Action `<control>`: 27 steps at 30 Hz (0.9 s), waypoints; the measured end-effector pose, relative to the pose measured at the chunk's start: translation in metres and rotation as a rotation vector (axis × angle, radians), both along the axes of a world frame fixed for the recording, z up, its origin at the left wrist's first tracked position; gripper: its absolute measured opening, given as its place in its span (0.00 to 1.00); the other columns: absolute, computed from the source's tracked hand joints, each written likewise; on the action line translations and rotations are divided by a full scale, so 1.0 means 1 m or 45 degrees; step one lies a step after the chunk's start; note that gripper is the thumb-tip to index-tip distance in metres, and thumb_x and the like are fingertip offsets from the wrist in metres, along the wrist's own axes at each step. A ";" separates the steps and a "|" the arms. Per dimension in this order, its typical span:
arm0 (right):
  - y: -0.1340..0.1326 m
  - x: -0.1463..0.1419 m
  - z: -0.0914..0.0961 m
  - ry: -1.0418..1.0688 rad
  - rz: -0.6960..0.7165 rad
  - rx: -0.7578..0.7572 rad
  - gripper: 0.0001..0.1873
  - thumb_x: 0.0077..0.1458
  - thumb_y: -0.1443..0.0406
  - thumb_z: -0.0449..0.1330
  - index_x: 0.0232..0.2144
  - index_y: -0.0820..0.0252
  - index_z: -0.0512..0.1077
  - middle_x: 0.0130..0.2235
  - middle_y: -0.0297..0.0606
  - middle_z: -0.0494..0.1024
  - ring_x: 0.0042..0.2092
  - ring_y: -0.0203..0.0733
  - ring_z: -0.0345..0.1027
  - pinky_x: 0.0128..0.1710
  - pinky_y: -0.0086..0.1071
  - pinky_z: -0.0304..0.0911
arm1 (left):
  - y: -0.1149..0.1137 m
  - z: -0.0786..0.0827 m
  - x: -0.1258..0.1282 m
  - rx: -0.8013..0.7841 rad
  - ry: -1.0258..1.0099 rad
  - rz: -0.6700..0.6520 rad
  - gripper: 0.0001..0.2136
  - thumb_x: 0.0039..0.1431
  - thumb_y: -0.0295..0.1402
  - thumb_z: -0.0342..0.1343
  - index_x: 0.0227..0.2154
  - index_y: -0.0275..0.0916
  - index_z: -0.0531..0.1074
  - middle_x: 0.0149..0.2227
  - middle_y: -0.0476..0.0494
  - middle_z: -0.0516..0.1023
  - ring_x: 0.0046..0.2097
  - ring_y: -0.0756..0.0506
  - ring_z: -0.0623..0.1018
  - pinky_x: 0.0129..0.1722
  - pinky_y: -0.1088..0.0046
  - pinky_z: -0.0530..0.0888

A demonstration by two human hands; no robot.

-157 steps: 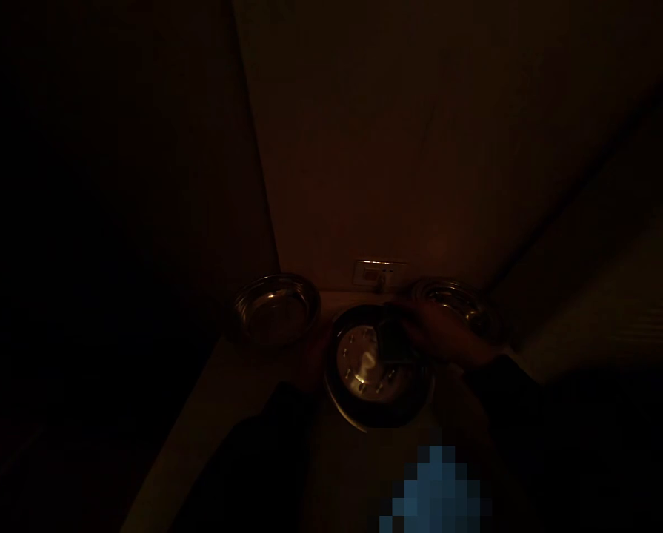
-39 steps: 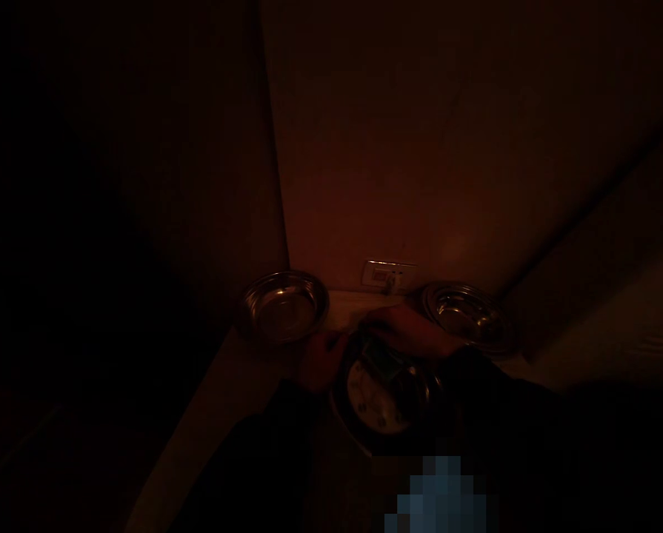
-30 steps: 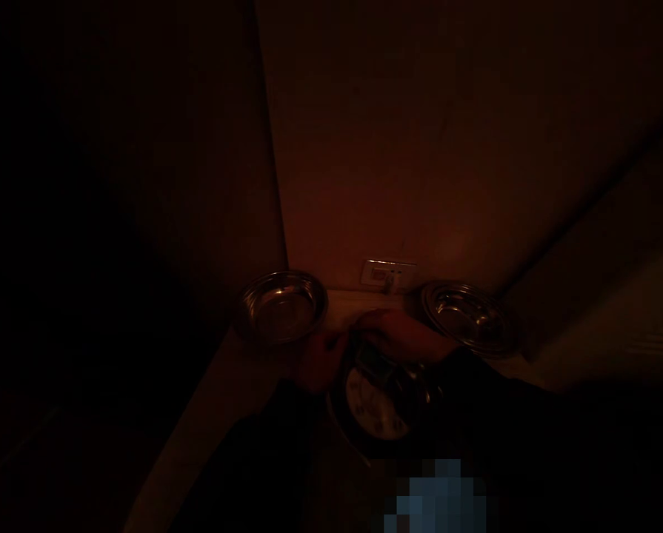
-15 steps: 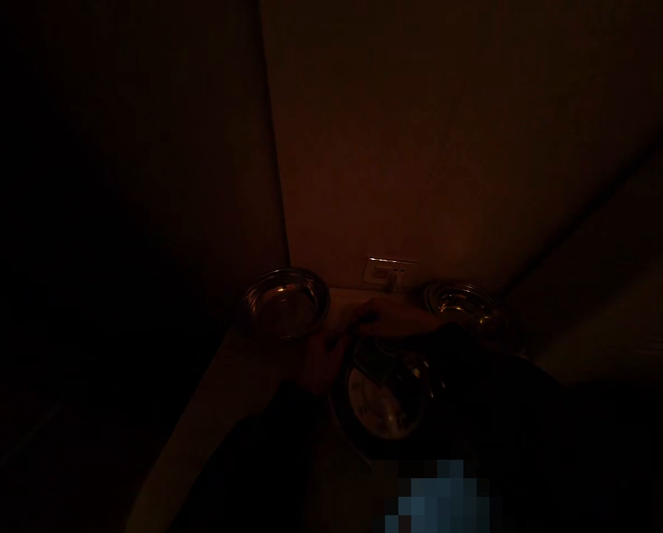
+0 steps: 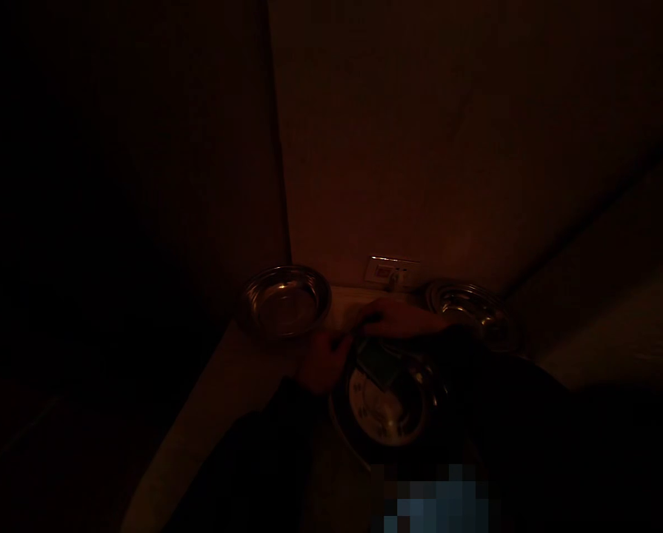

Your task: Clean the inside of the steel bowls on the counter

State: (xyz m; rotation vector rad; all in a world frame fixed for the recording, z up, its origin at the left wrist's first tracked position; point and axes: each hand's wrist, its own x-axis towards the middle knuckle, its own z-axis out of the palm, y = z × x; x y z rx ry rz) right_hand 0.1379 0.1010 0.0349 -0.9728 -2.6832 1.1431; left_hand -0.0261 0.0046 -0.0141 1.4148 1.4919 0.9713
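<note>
The scene is very dark. A round metal pan with a shiny bottom sits on a pale counter just in front of me. My left hand grips its left rim. My right hand reaches over the far rim, fingers bent over a dark flat pad that lies inside the pan; the grip itself is hard to make out. Both arms wear dark sleeves.
A steel bowl stands at the back left and another steel bowl at the back right. A wall socket sits low on the wall between them. The counter edge drops into darkness on the left.
Over five seconds my right hand moved from the pan's middle to its far rim. In the last second the hands barely shifted and the pad stayed in the pan.
</note>
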 end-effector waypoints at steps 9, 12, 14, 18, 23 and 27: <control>-0.016 0.052 0.007 0.073 -0.326 0.322 0.14 0.56 0.62 0.56 0.41 0.58 0.79 0.43 0.40 0.81 0.44 0.49 0.75 0.47 0.39 0.69 | 0.002 0.006 -0.002 -0.029 0.070 0.215 0.15 0.58 0.36 0.50 0.34 0.33 0.80 0.36 0.39 0.84 0.40 0.41 0.80 0.42 0.67 0.73; -0.035 0.064 0.022 0.149 -0.433 0.439 0.18 0.60 0.60 0.53 0.47 0.57 0.76 0.48 0.42 0.79 0.49 0.51 0.72 0.50 0.42 0.66 | 0.002 0.007 -0.003 -0.032 0.084 0.270 0.15 0.57 0.37 0.50 0.33 0.34 0.80 0.35 0.41 0.83 0.40 0.41 0.80 0.42 0.67 0.73; -0.047 0.074 0.036 0.193 -0.394 0.533 0.18 0.60 0.58 0.54 0.48 0.56 0.76 0.48 0.41 0.79 0.49 0.51 0.72 0.50 0.42 0.67 | 0.002 0.006 -0.004 -0.039 0.094 0.304 0.15 0.57 0.37 0.50 0.32 0.33 0.79 0.34 0.41 0.83 0.40 0.41 0.79 0.42 0.67 0.72; -0.071 0.097 0.059 0.127 -0.173 0.647 0.15 0.59 0.60 0.56 0.46 0.50 0.77 0.44 0.37 0.81 0.43 0.48 0.75 0.45 0.40 0.70 | 0.003 0.004 -0.004 -0.051 0.067 0.360 0.15 0.56 0.37 0.49 0.30 0.32 0.78 0.33 0.40 0.82 0.40 0.40 0.79 0.41 0.67 0.72; -0.104 0.088 0.053 -0.024 0.041 0.674 0.16 0.59 0.64 0.56 0.47 0.48 0.75 0.46 0.39 0.79 0.44 0.49 0.74 0.43 0.41 0.70 | 0.002 0.002 -0.002 -0.055 0.021 0.416 0.15 0.55 0.36 0.48 0.28 0.33 0.78 0.32 0.42 0.82 0.39 0.42 0.78 0.40 0.69 0.72; -0.129 0.061 0.025 -0.182 0.121 0.570 0.13 0.60 0.66 0.54 0.44 0.50 0.74 0.44 0.41 0.78 0.44 0.49 0.72 0.43 0.43 0.68 | -0.001 0.001 0.002 -0.064 -0.023 0.471 0.15 0.56 0.37 0.48 0.31 0.32 0.78 0.35 0.41 0.82 0.41 0.41 0.78 0.42 0.68 0.71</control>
